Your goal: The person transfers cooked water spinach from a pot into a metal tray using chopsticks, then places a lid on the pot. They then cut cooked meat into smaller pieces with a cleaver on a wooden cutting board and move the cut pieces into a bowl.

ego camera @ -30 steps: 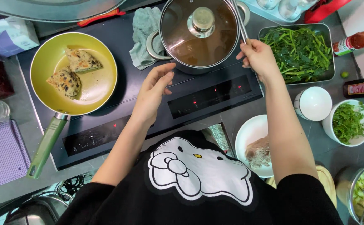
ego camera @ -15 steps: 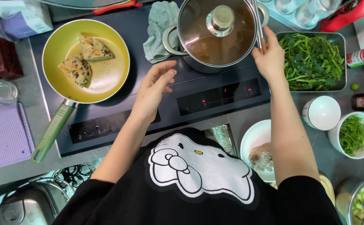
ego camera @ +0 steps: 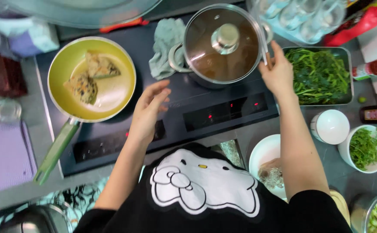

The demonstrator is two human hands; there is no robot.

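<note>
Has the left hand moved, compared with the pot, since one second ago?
Hardly. The left hand hovers open over the cooktop, below-left of the lidded pot, as earlier.

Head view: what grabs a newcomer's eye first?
The steel pot under a glass lid at the top centre of the black cooktop, with the right hand at its right rim, seemingly pinching a thin utensil. To the left, a yellow-green pan holds two fried pieces; the left hand hovers open between pan and pot. A tray of greens sits right.
</note>
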